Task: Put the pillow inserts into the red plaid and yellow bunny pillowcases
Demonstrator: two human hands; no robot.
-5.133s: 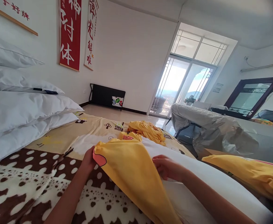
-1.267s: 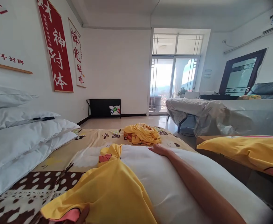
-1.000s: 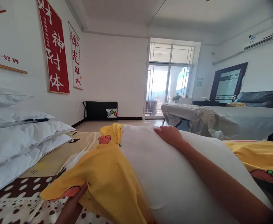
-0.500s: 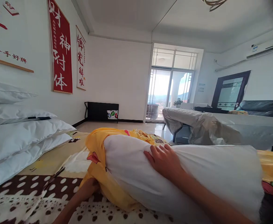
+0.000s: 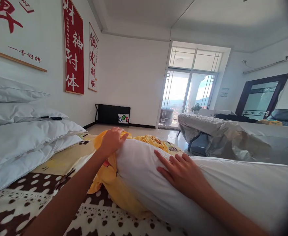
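Observation:
A large, plump white pillow [image 5: 144, 170] lies across the bed in front of me. Its left end sits inside a yellow pillowcase [image 5: 120, 193] with printed patches, bunched back around it. At the upper left rim of that case is my left hand [image 5: 112, 141], its fingers curled over the yellow cloth and the fingertips partly hidden behind it. My right hand [image 5: 183, 172] rests on top of the pillow, palm down, with the fingers apart and the index stretched toward the left.
White pillows [image 5: 30, 137] are stacked at the left by the wall. A patterned brown and cream bedsheet [image 5: 104, 213] covers the bed. More yellow cloth [image 5: 149, 141] lies beyond the pillow. Further right stands furniture under a plastic sheet [image 5: 222, 134].
My left hand has risen from the bed at the case's lower edge to its upper rim. The right hand stays on the pillow, its index finger now more extended. The view has turned slightly left.

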